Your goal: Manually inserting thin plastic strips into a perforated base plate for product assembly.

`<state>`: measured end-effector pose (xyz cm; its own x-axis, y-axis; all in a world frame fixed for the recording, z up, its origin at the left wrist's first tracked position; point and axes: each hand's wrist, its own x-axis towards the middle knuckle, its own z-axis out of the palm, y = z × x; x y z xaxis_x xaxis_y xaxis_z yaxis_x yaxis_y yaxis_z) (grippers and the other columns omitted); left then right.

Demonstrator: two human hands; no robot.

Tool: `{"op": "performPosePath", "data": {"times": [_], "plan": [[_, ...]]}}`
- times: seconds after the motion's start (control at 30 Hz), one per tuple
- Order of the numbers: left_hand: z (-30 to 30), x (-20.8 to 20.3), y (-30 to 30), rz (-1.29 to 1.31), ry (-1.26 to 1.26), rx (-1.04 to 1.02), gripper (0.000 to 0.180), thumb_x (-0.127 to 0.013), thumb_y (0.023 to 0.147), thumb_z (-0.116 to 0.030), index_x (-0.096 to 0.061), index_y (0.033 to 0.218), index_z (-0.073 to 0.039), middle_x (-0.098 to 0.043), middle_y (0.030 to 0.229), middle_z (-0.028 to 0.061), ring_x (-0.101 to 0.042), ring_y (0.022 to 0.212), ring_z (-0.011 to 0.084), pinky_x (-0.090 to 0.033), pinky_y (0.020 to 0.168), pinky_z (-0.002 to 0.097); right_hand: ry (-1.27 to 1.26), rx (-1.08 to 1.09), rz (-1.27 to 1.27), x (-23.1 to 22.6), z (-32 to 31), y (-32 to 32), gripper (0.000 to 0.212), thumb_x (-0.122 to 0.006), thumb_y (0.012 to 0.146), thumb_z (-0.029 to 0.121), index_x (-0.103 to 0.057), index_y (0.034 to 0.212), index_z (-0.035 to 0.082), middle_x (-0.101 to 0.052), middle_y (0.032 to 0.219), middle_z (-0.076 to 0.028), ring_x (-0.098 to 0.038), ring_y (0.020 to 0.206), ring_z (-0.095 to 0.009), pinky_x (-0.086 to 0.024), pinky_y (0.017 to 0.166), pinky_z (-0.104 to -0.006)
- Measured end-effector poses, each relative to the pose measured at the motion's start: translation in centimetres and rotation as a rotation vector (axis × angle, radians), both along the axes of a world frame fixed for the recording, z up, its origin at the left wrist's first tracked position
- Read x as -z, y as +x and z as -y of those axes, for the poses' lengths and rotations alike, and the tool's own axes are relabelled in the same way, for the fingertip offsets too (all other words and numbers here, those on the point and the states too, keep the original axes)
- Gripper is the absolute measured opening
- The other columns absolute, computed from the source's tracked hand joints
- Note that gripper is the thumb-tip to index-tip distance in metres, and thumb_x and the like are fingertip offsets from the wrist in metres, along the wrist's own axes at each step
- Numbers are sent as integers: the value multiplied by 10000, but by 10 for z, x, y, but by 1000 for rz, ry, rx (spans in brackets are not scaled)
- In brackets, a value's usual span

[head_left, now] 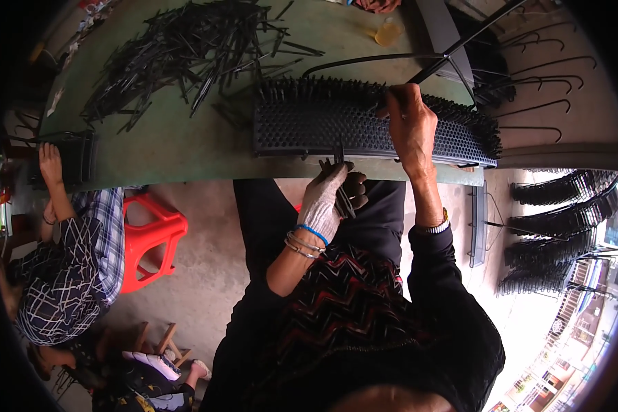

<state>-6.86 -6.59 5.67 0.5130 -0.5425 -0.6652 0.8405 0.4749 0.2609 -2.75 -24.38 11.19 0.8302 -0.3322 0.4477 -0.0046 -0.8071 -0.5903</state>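
A long black perforated panel (316,127) lies along the near edge of the green table. Rows of thin black strips (323,89) stand upright in its far side. My right hand (413,130), bare and with a watch at the wrist, is over the panel's right half, fingers pinched together at the holes; anything between the fingertips is hidden. My left hand (323,196), in a pale glove with dark fingertips, is closed round a small bunch of thin black strips (345,204) just in front of the panel's near edge.
A large heap of loose black strips (185,55) covers the table's far left. A cup of yellow liquid (388,31) stands at the back. Black rods (432,69) cross behind the panel. At left, a person's hand (50,161) touches another black part, beside a red stool (151,237).
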Motion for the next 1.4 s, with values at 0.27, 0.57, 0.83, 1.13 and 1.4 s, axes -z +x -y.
{"op": "performPosePath", "data": {"times": [0.27, 0.57, 0.83, 1.13, 1.4], "plan": [[-2, -10, -4, 70, 3, 15, 188, -606, 940, -214, -608, 1025, -47, -672, 851, 100, -651, 683, 183, -572, 579, 331, 16, -78, -68, -3, 1, -6, 77, -592, 919, 43, -553, 985, 36, -662, 695, -76, -676, 634, -136, -504, 572, -261], [-2, -18, -4, 108, 70, 25, 175, -625, 930, -195, -617, 1014, -42, -681, 832, 95, -636, 636, 149, -515, 499, 272, -194, -69, 3, 8, 1, 2, 126, -662, 867, 101, -672, 992, 85, -649, 855, -92, -660, 719, -219, -506, 626, -316], [-1, -21, 1, 140, 35, -1, 185, -623, 931, -175, -607, 1043, -28, -701, 911, 127, -645, 652, 156, -527, 510, 262, -19, -38, -139, 1, -7, -8, 255, -690, 868, 232, -695, 1059, 62, -652, 892, -96, -637, 761, -212, -500, 684, -329], [0, -24, 3, 164, 4, 1, 260, -632, 927, -173, -596, 1120, -2, -698, 956, 138, -678, 705, 192, -557, 535, 283, 628, -386, -571, 3, -15, -37, 249, -682, 879, 188, -636, 931, -51, -620, 714, -89, -583, 656, -116, -485, 594, -275], [0, -19, 3, 141, -117, -61, 254, -623, 930, -146, -595, 1122, 18, -686, 956, 141, -686, 766, 219, -594, 641, 330, 701, -341, -496, 6, -12, -33, 186, -654, 900, 140, -649, 938, -42, -643, 757, -54, -597, 678, -101, -486, 615, -258]]}}
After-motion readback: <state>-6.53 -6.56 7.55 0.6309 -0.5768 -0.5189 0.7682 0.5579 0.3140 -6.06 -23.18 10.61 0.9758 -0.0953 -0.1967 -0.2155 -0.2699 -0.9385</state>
